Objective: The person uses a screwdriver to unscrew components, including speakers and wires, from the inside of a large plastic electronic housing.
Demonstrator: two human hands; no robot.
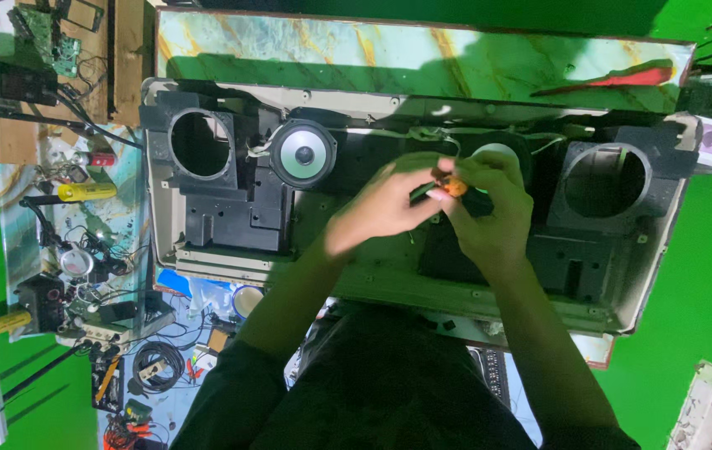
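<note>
At frame centre, the left hand (385, 208) and right hand (489, 212) together pinch a small orange part (453, 187), best held steady above the open speaker housing (231, 225).

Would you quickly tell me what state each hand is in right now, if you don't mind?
Left hand: closed on the small orange-handled tool, over the speaker housing.
Right hand: closed, fingers pinching the same tool.

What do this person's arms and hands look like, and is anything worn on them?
Both hands are bare: the left hand and right hand show no gloves, and no rings or watch can be made out. The forearms are uncovered, with dark sleeves starting only near the elbows, part of a dark top. No cables or markings appear on the arms.
</note>
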